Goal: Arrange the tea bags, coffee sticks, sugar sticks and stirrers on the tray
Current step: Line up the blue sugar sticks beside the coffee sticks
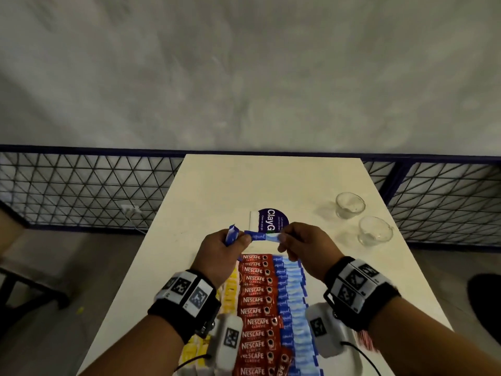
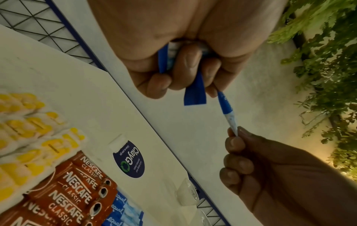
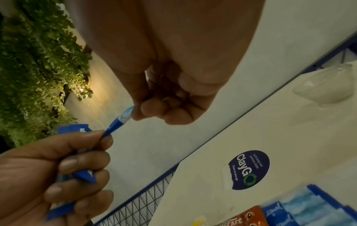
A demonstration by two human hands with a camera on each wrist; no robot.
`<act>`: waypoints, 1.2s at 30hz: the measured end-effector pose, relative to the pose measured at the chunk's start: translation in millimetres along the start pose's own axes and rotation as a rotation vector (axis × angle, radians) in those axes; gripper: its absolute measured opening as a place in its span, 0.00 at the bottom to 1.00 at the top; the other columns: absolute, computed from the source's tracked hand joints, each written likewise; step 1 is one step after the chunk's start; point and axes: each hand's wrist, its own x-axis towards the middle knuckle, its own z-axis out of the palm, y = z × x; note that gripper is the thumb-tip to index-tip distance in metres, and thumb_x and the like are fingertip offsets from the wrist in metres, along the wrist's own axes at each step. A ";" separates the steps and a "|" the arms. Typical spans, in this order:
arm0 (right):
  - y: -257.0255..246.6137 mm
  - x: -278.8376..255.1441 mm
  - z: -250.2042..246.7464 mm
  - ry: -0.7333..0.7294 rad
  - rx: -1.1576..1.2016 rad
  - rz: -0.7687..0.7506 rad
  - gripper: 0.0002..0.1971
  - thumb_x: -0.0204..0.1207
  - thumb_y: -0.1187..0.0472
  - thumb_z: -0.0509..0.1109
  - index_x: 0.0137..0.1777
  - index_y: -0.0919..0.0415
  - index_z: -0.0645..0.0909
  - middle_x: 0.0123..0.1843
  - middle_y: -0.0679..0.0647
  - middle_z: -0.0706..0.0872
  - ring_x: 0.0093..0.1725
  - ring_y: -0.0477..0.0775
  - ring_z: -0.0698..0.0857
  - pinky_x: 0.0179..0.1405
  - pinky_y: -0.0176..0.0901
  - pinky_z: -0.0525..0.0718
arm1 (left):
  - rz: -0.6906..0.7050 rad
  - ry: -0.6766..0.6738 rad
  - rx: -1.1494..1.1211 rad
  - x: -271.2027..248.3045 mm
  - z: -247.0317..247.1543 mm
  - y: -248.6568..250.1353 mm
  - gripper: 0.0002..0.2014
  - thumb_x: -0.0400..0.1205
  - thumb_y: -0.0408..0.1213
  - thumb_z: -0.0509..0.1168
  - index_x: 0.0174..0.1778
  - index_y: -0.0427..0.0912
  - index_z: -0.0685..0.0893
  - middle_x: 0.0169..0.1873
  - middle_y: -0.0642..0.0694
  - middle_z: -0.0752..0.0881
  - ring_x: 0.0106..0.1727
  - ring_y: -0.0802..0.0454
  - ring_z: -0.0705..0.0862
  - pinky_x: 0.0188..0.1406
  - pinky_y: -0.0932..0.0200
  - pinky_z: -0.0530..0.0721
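Note:
Both hands are raised above the white table [image 1: 217,185]. A blue Equal sugar stick [image 1: 261,236] spans between them. My left hand [image 1: 230,246] holds a bunch of blue sugar sticks [image 2: 195,94] in its curled fingers and pinches one end of the spanning stick. My right hand [image 1: 291,244] pinches that stick's pale end [image 3: 126,115] between thumb and forefinger. Below the hands lie rows on the table: yellow-and-white tea bags [image 2: 29,137], red Nescafe coffee sticks [image 1: 256,302] and blue sugar sticks [image 1: 291,294]. No stirrers or tray edge can be made out.
Two clear glass cups [image 1: 349,205] [image 1: 375,230] stand at the table's right side. A round dark-blue ClayGo sticker [image 1: 272,221] lies just beyond the rows. A mesh fence [image 1: 81,185] runs behind the table; green foliage [image 2: 328,61] shows in the wrist views.

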 end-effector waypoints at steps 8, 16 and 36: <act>-5.9 -27.2 19.4 0.064 -0.014 0.001 0.09 0.81 0.57 0.66 0.40 0.57 0.82 0.32 0.51 0.87 0.26 0.39 0.78 0.34 0.36 0.78 | 0.057 -0.077 -0.017 -22.4 -13.9 1.4 0.09 0.81 0.34 0.68 0.35 0.48 0.86 0.14 0.59 0.75 0.19 0.63 0.71 0.29 0.60 0.70; 16.4 -27.4 12.8 0.123 0.140 0.100 0.08 0.78 0.56 0.70 0.40 0.57 0.85 0.35 0.60 0.88 0.27 0.49 0.77 0.32 0.45 0.78 | 0.033 -0.076 0.041 -25.2 -5.3 -4.3 0.13 0.81 0.41 0.68 0.41 0.33 0.87 0.16 0.55 0.73 0.22 0.58 0.69 0.28 0.58 0.70; 159.3 6.3 12.1 -0.001 -0.144 0.609 0.13 0.79 0.54 0.67 0.32 0.52 0.80 0.36 0.53 0.86 0.40 0.60 0.84 0.51 0.53 0.87 | -0.291 -0.011 0.550 -32.9 -38.4 -83.0 0.21 0.82 0.51 0.65 0.30 0.40 0.77 0.27 0.41 0.79 0.36 0.38 0.82 0.41 0.50 0.78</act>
